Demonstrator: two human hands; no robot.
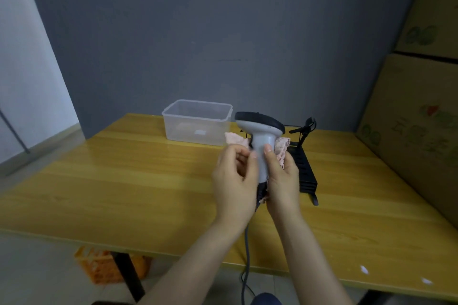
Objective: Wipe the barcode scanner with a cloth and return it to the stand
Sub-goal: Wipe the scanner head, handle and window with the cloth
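I hold a grey-white barcode scanner (262, 141) with a black head upright above the wooden table (124, 181). A pink cloth (282, 150) is wrapped behind its handle and sticks out on both sides. My right hand (282, 181) grips the handle and the cloth together, thumb on the handle's front. My left hand (235, 181) pinches the left part of the cloth against the handle. The scanner's grey cable (246, 242) hangs down over the table's near edge. The black stand (306, 171) sits on the table just right of my hands, its bent holder arm (306, 129) empty.
A clear plastic box (198, 121) stands at the back of the table, left of the scanner. Stacked cardboard boxes (421, 106) line the right side. A grey wall is behind. An orange crate (104, 267) lies on the floor under the table.
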